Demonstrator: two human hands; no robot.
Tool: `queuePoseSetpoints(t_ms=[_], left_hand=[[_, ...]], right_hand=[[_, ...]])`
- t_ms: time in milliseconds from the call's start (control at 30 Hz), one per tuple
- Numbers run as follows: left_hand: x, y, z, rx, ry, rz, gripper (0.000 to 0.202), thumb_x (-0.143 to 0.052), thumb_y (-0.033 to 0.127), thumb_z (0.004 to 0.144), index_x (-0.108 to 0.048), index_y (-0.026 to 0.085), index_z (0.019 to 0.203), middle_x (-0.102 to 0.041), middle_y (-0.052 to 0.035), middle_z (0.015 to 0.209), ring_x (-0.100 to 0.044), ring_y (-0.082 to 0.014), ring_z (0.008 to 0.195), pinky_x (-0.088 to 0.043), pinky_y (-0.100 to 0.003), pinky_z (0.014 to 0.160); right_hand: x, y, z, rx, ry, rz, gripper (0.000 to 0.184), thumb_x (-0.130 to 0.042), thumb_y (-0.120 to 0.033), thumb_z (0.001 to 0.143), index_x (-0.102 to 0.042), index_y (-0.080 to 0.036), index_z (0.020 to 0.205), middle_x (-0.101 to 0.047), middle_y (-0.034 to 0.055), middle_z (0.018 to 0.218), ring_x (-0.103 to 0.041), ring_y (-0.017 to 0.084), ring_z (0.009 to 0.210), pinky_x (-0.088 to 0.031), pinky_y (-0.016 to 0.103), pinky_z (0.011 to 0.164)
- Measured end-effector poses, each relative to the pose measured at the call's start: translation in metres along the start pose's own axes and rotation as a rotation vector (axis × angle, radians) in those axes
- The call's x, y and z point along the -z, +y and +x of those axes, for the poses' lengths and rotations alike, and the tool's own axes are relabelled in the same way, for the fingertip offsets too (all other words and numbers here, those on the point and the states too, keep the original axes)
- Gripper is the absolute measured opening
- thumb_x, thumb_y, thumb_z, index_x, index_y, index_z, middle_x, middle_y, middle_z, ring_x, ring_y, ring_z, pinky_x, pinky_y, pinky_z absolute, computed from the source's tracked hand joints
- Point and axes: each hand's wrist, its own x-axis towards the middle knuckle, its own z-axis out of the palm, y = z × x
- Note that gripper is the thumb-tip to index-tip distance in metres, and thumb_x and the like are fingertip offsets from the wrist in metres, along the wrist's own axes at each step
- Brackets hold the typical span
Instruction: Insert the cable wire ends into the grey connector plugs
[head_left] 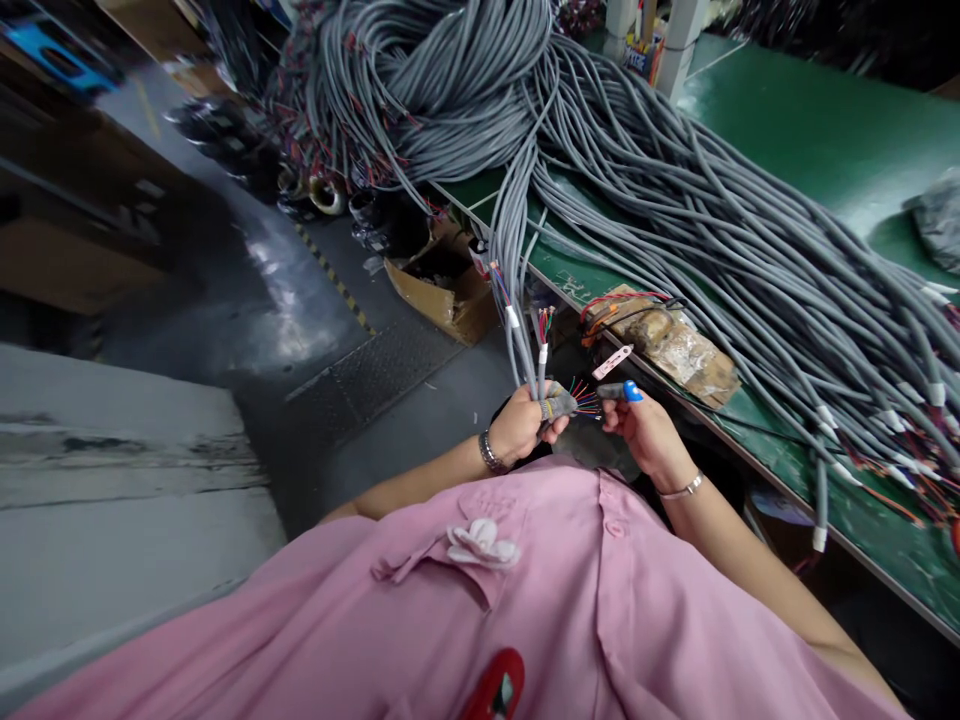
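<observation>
My left hand (521,425), some of its fingers in grey covers, is closed around a grey multi-core cable (541,385). From its stripped end, thin coloured wires (585,402) fan out to the right. My right hand (641,428) is at the wire tips, with its fingers curled in. One finger wears a grey cover, and a blue cap (633,391) shows on a digit. Whether a wire is pinched there is too small to tell. More grey cables (517,225) hang over the bench edge to my left hand, some with white sleeves and bare coloured ends.
A big heap of grey cables (450,90) covers much of the green bench (757,85). A wooden block (679,350) lies by the bench edge, near a pink tag (613,361). An open cardboard box (424,290) stands on the floor. A grey-white surface (135,540) is at left.
</observation>
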Motion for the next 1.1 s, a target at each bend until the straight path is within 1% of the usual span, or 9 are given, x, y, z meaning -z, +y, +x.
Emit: queuePoseSetpoints(t_ms=[100,233,300,367,467,567,700,867,1100], left_hand=[[0.001,0.01,0.002,0.068,-0.138,0.0,0.034,-0.075,0.042,0.067,-0.056,0.014,0.069,-0.053,0.0017,0.045,-0.041,-0.0064,0.032,-0.026,-0.018,0.031],[0.003,0.022,0.011,0.139,-0.283,-0.017,0.032,-0.075,0.04,0.066,-0.057,0.014,0.072,-0.054,0.0011,0.044,-0.04,-0.0069,0.03,-0.023,-0.018,0.03],[0.003,0.025,0.016,0.16,-0.324,-0.049,0.03,-0.075,0.038,0.066,-0.058,0.014,0.072,-0.054,0.0012,0.044,-0.04,-0.0071,0.029,-0.023,-0.018,0.031],[0.003,0.025,0.022,0.183,-0.348,-0.077,0.028,-0.074,0.036,0.066,-0.058,0.014,0.071,-0.053,0.0011,0.043,-0.04,-0.0071,0.029,-0.023,-0.018,0.031],[0.002,0.023,0.028,0.216,-0.358,-0.092,0.027,-0.074,0.034,0.065,-0.057,0.014,0.07,-0.053,0.0009,0.043,-0.04,-0.0071,0.029,-0.023,-0.018,0.031],[0.001,0.02,0.031,0.236,-0.351,-0.106,0.028,-0.075,0.035,0.062,-0.057,0.015,0.07,-0.053,0.0011,0.042,-0.039,-0.007,0.029,-0.024,-0.018,0.031],[0.002,0.017,0.034,0.243,-0.344,-0.105,0.028,-0.075,0.034,0.062,-0.058,0.014,0.07,-0.053,0.001,0.042,-0.039,-0.0069,0.029,-0.024,-0.018,0.031],[0.003,0.01,0.037,0.255,-0.331,-0.083,0.029,-0.075,0.036,0.062,-0.055,0.015,0.068,-0.053,0.001,0.042,-0.039,-0.0067,0.029,-0.024,-0.017,0.03],[0.003,0.008,0.039,0.251,-0.319,-0.084,0.027,-0.073,0.034,0.063,-0.056,0.015,0.069,-0.053,0.001,0.042,-0.039,-0.0069,0.029,-0.023,-0.017,0.03]], right_hand=[[-0.001,-0.013,0.013,-0.051,-0.035,0.05,0.05,-0.061,-0.067,0.075,-0.069,-0.019,0.09,-0.066,0.0032,0.081,-0.054,0.01,0.059,-0.048,0.024,0.056],[-0.011,-0.023,0.024,-0.025,-0.119,0.06,0.045,-0.068,-0.062,0.073,-0.068,-0.021,0.089,-0.065,0.0018,0.081,-0.052,0.01,0.059,-0.049,0.024,0.056],[-0.016,-0.021,0.025,0.072,-0.062,0.023,0.039,-0.07,-0.058,0.073,-0.067,-0.02,0.083,-0.06,-0.0009,0.071,-0.046,0.009,0.054,-0.046,0.023,0.053],[-0.019,-0.016,0.025,0.21,0.059,-0.054,0.036,-0.07,-0.056,0.074,-0.065,-0.02,0.078,-0.053,-0.0036,0.06,-0.041,0.008,0.05,-0.041,0.023,0.051],[-0.021,-0.01,0.024,0.343,0.189,-0.158,0.041,-0.061,-0.061,0.08,-0.064,-0.021,0.076,-0.053,-0.0029,0.059,-0.042,0.009,0.052,-0.039,0.024,0.052],[-0.022,-0.009,0.027,0.257,0.138,-0.088,0.049,-0.054,-0.07,0.078,-0.065,-0.022,0.079,-0.059,0.0,0.068,-0.048,0.012,0.056,-0.043,0.026,0.055],[-0.025,-0.011,0.033,0.116,0.026,0.112,0.049,-0.059,-0.071,0.074,-0.065,-0.023,0.083,-0.062,0.0009,0.077,-0.054,0.013,0.064,-0.047,0.027,0.058],[-0.027,-0.011,0.038,0.125,0.093,0.157,0.043,-0.065,-0.065,0.073,-0.063,-0.023,0.078,-0.062,-0.0004,0.074,-0.056,0.013,0.066,-0.047,0.026,0.06],[-0.028,-0.011,0.037,0.114,0.068,0.215,0.045,-0.068,-0.066,0.07,-0.061,-0.022,0.077,-0.062,0.0,0.073,-0.054,0.013,0.063,-0.046,0.025,0.056]])
